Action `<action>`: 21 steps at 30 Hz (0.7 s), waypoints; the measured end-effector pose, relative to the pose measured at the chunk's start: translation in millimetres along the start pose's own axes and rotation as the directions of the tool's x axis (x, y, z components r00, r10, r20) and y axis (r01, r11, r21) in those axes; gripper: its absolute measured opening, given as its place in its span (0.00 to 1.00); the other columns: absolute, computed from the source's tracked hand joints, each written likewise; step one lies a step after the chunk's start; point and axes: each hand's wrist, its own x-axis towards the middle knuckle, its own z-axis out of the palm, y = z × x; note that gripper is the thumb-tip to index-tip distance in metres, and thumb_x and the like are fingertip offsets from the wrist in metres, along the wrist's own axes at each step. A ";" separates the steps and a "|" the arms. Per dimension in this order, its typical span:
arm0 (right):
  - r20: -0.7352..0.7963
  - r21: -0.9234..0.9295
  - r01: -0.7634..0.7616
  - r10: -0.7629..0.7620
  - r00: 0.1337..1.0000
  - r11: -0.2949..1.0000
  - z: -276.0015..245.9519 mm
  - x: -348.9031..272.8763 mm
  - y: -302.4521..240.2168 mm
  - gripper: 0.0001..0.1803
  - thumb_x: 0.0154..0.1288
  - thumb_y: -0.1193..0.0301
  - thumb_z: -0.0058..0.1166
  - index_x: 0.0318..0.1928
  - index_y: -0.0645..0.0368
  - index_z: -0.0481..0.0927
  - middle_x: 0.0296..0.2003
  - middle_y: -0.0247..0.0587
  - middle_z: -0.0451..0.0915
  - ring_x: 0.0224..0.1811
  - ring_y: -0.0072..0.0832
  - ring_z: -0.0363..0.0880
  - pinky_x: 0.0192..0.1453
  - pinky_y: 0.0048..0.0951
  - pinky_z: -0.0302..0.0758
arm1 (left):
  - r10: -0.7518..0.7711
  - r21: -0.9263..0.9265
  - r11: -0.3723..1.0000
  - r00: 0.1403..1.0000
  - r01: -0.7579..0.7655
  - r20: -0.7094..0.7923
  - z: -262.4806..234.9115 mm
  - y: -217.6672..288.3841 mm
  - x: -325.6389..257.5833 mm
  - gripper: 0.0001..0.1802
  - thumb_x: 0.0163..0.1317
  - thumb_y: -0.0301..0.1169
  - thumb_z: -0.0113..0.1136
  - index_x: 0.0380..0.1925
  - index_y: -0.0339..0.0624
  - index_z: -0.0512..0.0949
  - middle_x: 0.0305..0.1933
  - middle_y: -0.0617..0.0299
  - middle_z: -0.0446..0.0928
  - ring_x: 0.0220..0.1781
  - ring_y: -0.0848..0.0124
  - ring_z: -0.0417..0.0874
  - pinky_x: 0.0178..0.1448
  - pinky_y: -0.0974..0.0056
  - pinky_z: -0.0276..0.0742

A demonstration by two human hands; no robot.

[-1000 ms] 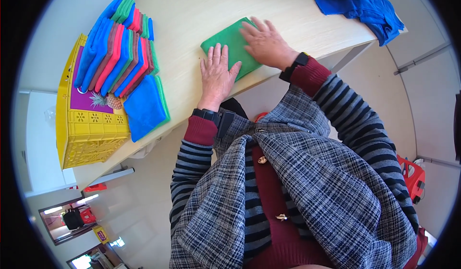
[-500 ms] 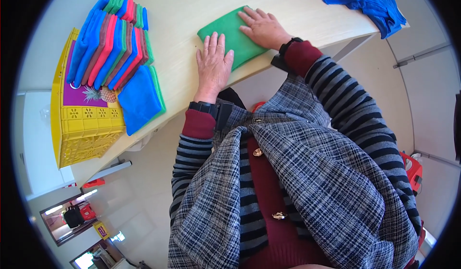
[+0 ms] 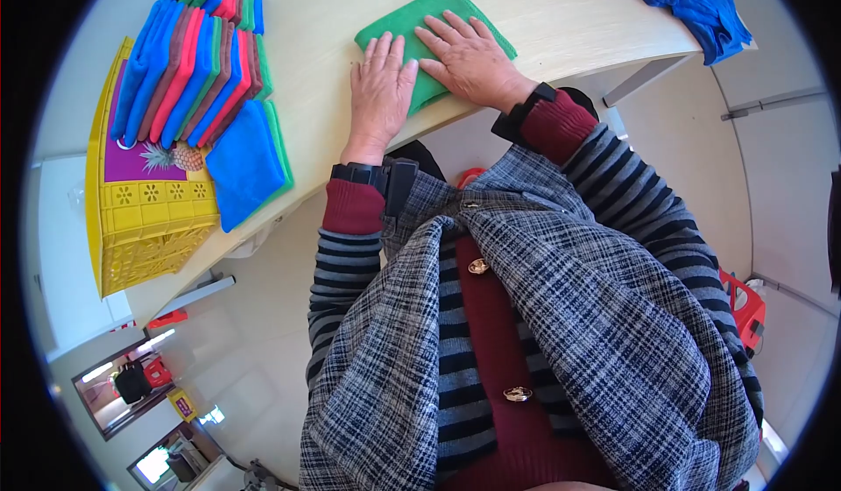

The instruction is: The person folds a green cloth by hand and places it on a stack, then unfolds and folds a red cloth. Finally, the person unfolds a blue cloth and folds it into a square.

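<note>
Green cloth (image 3: 410,14) partly hidden under right hand (image 3: 476,63)

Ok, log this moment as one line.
left hand: open, on folded green cloth | right hand: open, on same cloth | left side: folded cloths, yellow crate | right side: loose blue cloth

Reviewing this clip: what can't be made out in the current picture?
All in the head view:
- Middle of the green cloth: covered by the left hand and right hand.
- Far part of the blue cloth at upper right: cut off by the top edge.
- Content of the bright panel at lower left: too small and glaring.
</note>
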 end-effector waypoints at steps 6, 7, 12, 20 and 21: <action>-0.023 0.003 -0.013 0.013 1.000 1.000 3.7 2.8 22.7 0.31 0.79 0.48 0.37 0.74 0.48 0.65 0.75 0.44 0.62 0.78 0.45 0.55 0.80 0.48 0.52 | -0.001 0.042 0.999 1.000 0.002 -0.022 3.6 -1.5 -4.4 0.31 0.77 0.49 0.42 0.72 0.44 0.65 0.78 0.52 0.60 0.81 0.55 0.55 0.79 0.41 0.48; -0.022 0.026 -0.045 0.045 0.999 0.999 3.2 2.5 26.1 0.30 0.79 0.49 0.38 0.74 0.48 0.65 0.75 0.44 0.62 0.78 0.44 0.55 0.80 0.48 0.53 | 0.003 0.039 0.999 1.000 -0.001 -0.031 2.6 -2.0 -4.5 0.30 0.77 0.49 0.43 0.71 0.43 0.66 0.78 0.52 0.61 0.81 0.55 0.56 0.79 0.41 0.49; -0.119 0.243 -0.098 0.130 0.984 0.965 15.9 -0.2 60.9 0.26 0.77 0.54 0.46 0.70 0.50 0.71 0.72 0.46 0.67 0.75 0.41 0.63 0.77 0.42 0.62 | 0.088 0.044 0.996 0.987 -0.082 -0.133 -15.6 20.9 -3.8 0.25 0.75 0.43 0.50 0.64 0.40 0.74 0.71 0.49 0.70 0.71 0.52 0.71 0.73 0.44 0.62; 0.307 0.898 -0.413 0.454 0.836 0.154 -54.1 10.7 1.3 0.17 0.73 0.64 0.55 0.56 0.57 0.83 0.49 0.43 0.85 0.54 0.28 0.81 0.55 0.30 0.78 | -0.014 -0.839 0.296 0.880 0.457 0.475 -40.2 113.8 -31.8 0.22 0.71 0.37 0.62 0.57 0.33 0.76 0.53 0.57 0.81 0.53 0.69 0.82 0.58 0.65 0.79; 0.301 0.899 -0.409 0.458 0.837 0.156 -54.1 12.5 0.4 0.17 0.73 0.64 0.55 0.56 0.57 0.83 0.49 0.43 0.85 0.54 0.28 0.81 0.55 0.30 0.78 | 0.057 -0.813 0.174 0.819 0.556 0.572 -38.5 118.8 -30.1 0.22 0.71 0.37 0.63 0.57 0.32 0.76 0.52 0.58 0.81 0.53 0.71 0.82 0.58 0.65 0.79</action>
